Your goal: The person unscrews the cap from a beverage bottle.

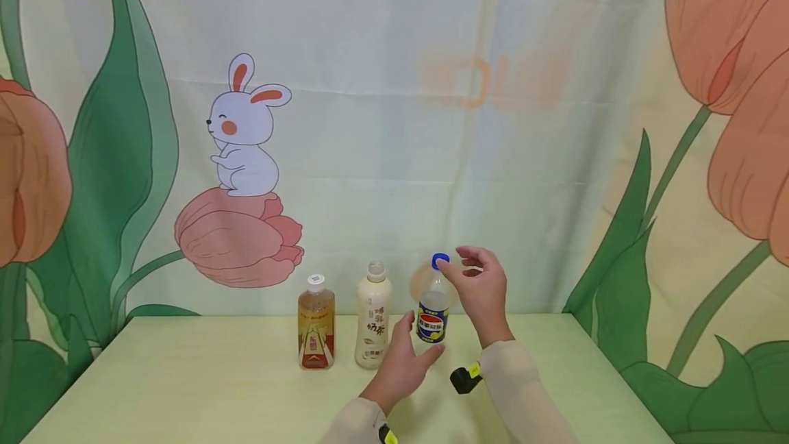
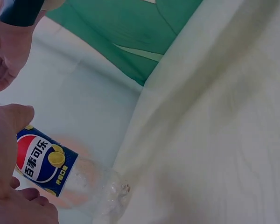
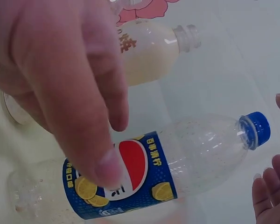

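A clear plastic soda bottle (image 1: 433, 317) with a blue label and blue cap (image 3: 256, 129) stands upright on the table. My left hand (image 1: 403, 365) is at its label, thumb and fingers spread on either side. In the right wrist view the left thumb (image 3: 107, 170) overlaps the label; contact is unclear. Up by the cap, my right hand (image 1: 483, 286) has its fingers loosely bent and parted. A gap shows between those fingers (image 3: 270, 186) and the cap. Left of the soda bottle stands a cream milk tea bottle (image 1: 372, 314), its neck uncapped.
Farther left is a drink bottle (image 1: 316, 327) with a yellow and red label and a white cap. All three bottles stand in a row near the back of the pale table (image 1: 203, 375). Behind it hangs a printed cloth (image 1: 370, 122) with tulips and a rabbit.
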A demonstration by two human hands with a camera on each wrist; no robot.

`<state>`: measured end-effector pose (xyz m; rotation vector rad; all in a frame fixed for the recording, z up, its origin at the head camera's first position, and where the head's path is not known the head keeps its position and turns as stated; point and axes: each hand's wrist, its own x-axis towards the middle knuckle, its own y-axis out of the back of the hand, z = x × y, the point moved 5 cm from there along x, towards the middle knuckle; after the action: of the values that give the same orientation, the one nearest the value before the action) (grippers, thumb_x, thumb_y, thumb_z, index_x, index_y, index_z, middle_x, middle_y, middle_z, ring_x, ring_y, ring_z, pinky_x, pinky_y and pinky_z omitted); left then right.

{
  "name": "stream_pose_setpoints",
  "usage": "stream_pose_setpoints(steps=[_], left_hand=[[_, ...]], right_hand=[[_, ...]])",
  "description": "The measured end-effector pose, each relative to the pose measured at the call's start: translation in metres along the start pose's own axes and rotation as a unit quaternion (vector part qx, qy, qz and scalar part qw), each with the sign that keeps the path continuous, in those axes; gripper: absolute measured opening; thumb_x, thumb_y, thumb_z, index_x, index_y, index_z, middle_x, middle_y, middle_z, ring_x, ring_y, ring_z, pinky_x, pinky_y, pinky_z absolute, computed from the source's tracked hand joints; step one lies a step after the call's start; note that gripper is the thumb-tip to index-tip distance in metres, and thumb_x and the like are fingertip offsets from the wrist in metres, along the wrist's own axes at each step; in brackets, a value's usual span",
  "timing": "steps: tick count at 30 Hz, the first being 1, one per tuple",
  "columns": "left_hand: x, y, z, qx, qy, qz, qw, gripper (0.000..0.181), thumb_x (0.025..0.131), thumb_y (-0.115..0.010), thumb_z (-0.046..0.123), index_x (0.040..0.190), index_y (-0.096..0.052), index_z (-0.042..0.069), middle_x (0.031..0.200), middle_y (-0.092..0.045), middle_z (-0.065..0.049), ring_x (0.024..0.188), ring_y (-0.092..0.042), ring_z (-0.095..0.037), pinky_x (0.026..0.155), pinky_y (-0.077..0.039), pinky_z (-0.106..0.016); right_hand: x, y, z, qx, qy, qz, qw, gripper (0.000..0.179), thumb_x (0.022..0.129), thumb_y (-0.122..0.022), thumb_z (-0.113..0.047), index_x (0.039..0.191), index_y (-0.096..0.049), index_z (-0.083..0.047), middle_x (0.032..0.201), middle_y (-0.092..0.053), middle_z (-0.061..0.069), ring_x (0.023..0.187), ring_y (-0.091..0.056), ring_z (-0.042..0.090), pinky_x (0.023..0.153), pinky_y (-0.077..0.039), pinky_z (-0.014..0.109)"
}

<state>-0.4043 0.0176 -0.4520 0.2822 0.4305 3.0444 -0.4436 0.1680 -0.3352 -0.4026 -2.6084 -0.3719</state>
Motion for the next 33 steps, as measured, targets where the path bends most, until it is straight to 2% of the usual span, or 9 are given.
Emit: stream_pose_setpoints(steps=[3,8,14,20,27,33], left_hand=[[0.008,-0.006,-0.001,0.003,0.010,0.006,0.9999,0.094,0.095,-0.073,0.038,0.161,-0.017,0.001,0.165,-0.026,-0.024,0.151,-0.030,-0.046,0.122,-0.028,-0.066],[0.020,-0.011,-0.007,0.001,0.008,0.028,0.9996,0.093,0.095,-0.073,0.034,0.161,-0.016,0.001,0.164,-0.026,-0.025,0.151,-0.032,-0.046,0.122,-0.028,-0.065],[0.032,-0.016,-0.014,-0.016,-0.012,0.032,0.9993,0.092,0.093,-0.077,0.030,0.161,-0.020,0.005,0.159,-0.037,-0.020,0.144,-0.043,-0.039,0.121,-0.035,-0.061],[0.037,-0.018,-0.016,-0.013,-0.018,0.042,0.9989,0.085,0.093,-0.077,0.026,0.160,-0.026,0.009,0.151,-0.049,-0.016,0.137,-0.052,-0.036,0.116,-0.042,-0.058],[0.037,-0.019,-0.014,0.001,-0.040,0.049,0.9980,0.070,0.095,-0.074,0.018,0.154,-0.037,0.006,0.147,-0.055,-0.016,0.134,-0.055,-0.035,0.114,-0.045,-0.057],[0.036,-0.014,-0.011,-0.006,-0.049,0.054,0.9973,0.066,0.095,-0.075,0.019,0.150,-0.042,0.007,0.145,-0.057,-0.015,0.133,-0.056,-0.033,0.113,-0.046,-0.054]], right_hand=[[0.004,-0.002,0.005,0.001,-0.009,-0.001,1.0000,0.054,0.083,-0.086,-0.038,0.124,-0.067,-0.009,0.125,-0.067,0.005,0.114,-0.060,0.032,0.087,-0.052,0.034],[0.008,-0.008,0.009,0.007,-0.020,-0.020,0.9996,0.053,0.083,-0.087,-0.037,0.124,-0.067,-0.010,0.127,-0.068,0.009,0.116,-0.060,0.032,0.094,-0.053,0.039],[0.009,-0.016,0.009,0.011,-0.028,-0.037,0.9989,0.049,0.082,-0.087,-0.034,0.121,-0.069,-0.009,0.122,-0.071,0.009,0.116,-0.063,0.032,0.101,-0.054,0.045],[0.009,-0.021,0.010,0.000,-0.043,-0.045,0.9981,0.052,0.083,-0.086,-0.036,0.124,-0.071,-0.008,0.118,-0.072,0.010,0.108,-0.066,0.028,0.097,-0.056,0.046],[0.009,-0.018,0.010,-0.004,-0.032,-0.035,0.9989,0.040,0.083,-0.087,-0.033,0.114,-0.076,-0.011,0.105,-0.076,0.010,0.095,-0.069,0.024,0.084,-0.058,0.036],[0.008,-0.018,0.003,0.004,-0.027,-0.048,0.9985,0.040,0.083,-0.087,-0.035,0.115,-0.077,-0.012,0.104,-0.077,0.009,0.093,-0.069,0.022,0.084,-0.059,0.033]])
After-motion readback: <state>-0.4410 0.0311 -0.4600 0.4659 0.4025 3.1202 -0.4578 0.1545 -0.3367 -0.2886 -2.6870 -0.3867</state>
